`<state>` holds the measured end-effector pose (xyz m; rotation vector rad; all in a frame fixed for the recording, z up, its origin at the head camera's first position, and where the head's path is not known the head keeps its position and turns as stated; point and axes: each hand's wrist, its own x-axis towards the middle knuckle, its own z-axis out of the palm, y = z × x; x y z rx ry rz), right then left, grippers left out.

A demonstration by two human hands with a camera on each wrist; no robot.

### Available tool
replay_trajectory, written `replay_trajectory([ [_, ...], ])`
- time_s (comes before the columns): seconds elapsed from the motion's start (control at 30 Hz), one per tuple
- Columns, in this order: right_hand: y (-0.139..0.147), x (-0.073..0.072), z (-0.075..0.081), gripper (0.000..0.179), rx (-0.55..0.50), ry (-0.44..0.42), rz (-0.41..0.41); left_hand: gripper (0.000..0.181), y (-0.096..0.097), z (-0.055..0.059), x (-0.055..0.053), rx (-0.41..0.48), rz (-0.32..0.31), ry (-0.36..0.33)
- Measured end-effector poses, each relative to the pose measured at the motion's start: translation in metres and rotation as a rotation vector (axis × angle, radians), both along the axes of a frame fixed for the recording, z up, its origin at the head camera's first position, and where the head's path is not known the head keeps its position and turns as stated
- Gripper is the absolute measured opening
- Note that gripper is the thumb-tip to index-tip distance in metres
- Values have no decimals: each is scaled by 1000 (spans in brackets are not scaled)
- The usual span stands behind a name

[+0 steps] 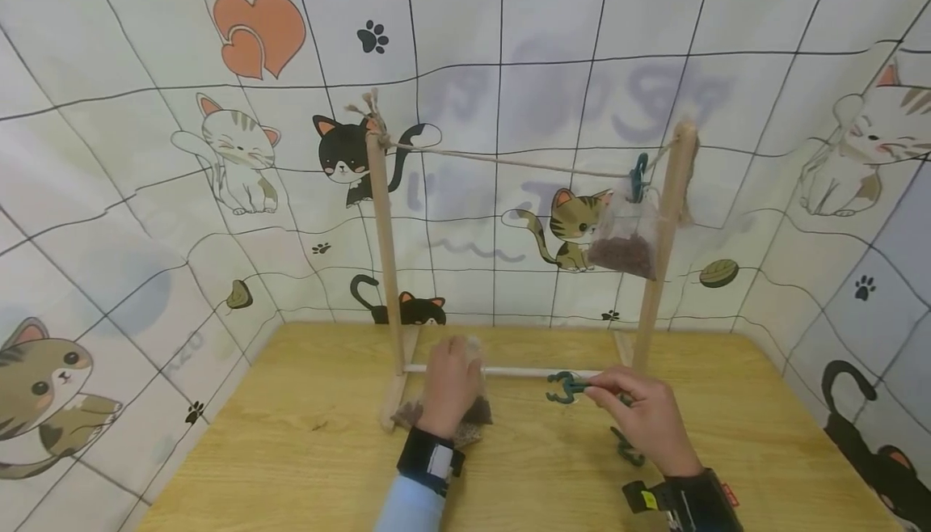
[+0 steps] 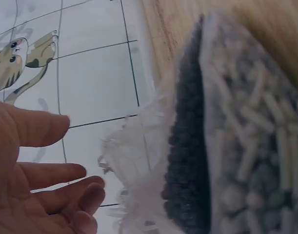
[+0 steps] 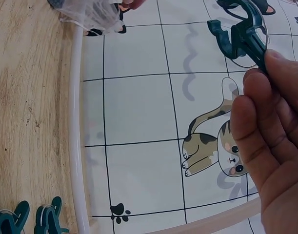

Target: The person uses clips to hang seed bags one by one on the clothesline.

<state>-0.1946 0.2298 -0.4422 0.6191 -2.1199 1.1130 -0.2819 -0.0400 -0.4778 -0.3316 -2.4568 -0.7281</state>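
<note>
My left hand is over a group of clear plastic bags near the left foot of a wooden frame. In the left wrist view its thumb and fingers are spread, a little apart from the gathered top of a bag of dark beads. Beside that bag lies another with grey and whitish pieces. My right hand pinches a green clip by its handle end between thumb and fingers, raised above the table. More green clips lie on the table beneath the right hand.
A cord runs between two wooden posts. Near the right post, another green clip holds a hanging bag of reddish-brown contents on it. A white rod joins the posts low down. Cat-printed cloth stands behind the wooden table.
</note>
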Motion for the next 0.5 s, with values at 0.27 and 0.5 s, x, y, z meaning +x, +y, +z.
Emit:
replay_trajectory([
  [0.27, 1, 0, 0, 34, -2, 20, 11, 28, -3, -6, -6, 21, -7, -189],
  [0.5, 3, 1, 2, 34, -3, 18, 5, 15, 0, -7, -7, 38, -44, -180],
])
